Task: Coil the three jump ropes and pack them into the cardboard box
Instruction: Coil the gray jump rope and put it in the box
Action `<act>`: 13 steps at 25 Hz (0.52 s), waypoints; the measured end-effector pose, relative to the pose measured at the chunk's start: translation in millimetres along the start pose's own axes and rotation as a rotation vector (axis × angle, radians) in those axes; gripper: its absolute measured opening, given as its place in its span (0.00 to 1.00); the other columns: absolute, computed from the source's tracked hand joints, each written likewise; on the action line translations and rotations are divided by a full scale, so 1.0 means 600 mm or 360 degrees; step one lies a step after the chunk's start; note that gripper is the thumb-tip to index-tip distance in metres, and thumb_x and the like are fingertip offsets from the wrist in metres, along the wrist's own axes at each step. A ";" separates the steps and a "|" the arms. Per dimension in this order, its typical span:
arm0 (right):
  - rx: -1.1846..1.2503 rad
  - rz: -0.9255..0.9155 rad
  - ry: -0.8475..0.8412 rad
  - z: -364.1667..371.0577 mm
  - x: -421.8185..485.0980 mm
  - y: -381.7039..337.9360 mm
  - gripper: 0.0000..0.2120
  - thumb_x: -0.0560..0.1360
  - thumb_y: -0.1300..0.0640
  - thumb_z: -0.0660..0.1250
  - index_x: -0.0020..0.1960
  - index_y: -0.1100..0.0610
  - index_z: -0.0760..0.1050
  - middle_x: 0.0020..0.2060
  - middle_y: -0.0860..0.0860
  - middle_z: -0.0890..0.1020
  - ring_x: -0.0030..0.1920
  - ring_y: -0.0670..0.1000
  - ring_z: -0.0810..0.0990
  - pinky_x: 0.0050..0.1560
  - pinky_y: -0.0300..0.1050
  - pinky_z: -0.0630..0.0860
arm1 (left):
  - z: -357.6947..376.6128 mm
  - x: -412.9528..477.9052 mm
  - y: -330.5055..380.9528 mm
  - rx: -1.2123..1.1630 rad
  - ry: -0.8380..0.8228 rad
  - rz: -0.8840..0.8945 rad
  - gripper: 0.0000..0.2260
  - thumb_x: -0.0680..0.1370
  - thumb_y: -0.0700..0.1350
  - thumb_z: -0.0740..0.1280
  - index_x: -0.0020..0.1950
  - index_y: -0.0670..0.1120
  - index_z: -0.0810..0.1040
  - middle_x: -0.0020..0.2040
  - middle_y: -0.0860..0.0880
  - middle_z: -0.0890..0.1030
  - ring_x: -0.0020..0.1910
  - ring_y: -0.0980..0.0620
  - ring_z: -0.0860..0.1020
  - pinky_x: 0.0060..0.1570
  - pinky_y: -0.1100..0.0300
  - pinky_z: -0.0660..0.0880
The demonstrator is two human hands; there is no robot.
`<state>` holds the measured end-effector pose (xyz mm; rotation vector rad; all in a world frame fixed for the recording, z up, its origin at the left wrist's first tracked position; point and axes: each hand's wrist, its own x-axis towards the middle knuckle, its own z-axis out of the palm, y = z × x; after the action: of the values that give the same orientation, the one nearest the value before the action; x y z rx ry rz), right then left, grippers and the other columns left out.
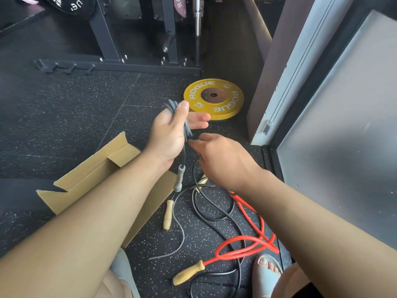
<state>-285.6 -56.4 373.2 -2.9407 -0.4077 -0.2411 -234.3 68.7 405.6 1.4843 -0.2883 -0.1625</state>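
speckled gym floor (75, 108): left hand (169, 130) grips the grey rope (187, 132) looped round it, right hand (223, 158) pinching its strand. black rope (194, 171) and red rope (261, 224) lie loose under the right forearm; no rope shows in the cardboard box (90, 175) under the left.

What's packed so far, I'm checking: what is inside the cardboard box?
Only bare cardboard shows inside the cardboard box; nothing packed is visible there. The left forearm covers much of its inside, so that part is hidden.
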 end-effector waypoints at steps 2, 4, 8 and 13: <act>-0.0014 -0.0158 0.0153 -0.002 -0.001 0.001 0.17 0.74 0.65 0.63 0.60 0.53 0.78 0.45 0.49 0.79 0.51 0.57 0.78 0.36 0.47 0.72 | -0.004 0.001 -0.007 0.0130 -0.0052 -0.0025 0.18 0.86 0.45 0.54 0.43 0.44 0.79 0.39 0.50 0.86 0.40 0.52 0.84 0.38 0.60 0.79; 0.0128 -0.0286 0.0307 -0.005 -0.001 0.005 0.13 0.71 0.68 0.66 0.50 0.53 0.79 0.45 0.50 0.82 0.51 0.58 0.82 0.34 0.47 0.77 | -0.012 0.007 -0.021 0.0325 -0.0136 -0.0025 0.19 0.86 0.45 0.55 0.43 0.42 0.81 0.38 0.49 0.84 0.38 0.54 0.82 0.37 0.62 0.76; 0.0318 -0.0281 0.0614 -0.032 -0.005 0.015 0.09 0.71 0.58 0.75 0.45 0.54 0.76 0.43 0.50 0.76 0.37 0.57 0.77 0.29 0.53 0.77 | -0.017 0.007 -0.034 0.0733 -0.0391 -0.0063 0.12 0.82 0.44 0.58 0.42 0.43 0.76 0.35 0.52 0.79 0.36 0.57 0.75 0.41 0.59 0.73; 0.0478 -0.0198 0.0686 -0.048 -0.010 0.057 0.19 0.69 0.38 0.76 0.40 0.54 0.78 0.39 0.45 0.74 0.35 0.52 0.77 0.32 0.51 0.76 | 0.001 -0.014 -0.021 0.0490 -0.0703 -0.0295 0.22 0.85 0.44 0.52 0.31 0.43 0.66 0.23 0.45 0.70 0.25 0.48 0.71 0.32 0.64 0.69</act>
<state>-285.4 -95.9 395.5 -2.4813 -0.5087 -0.7412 -241.4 69.5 392.1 1.7731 -0.5496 -0.6219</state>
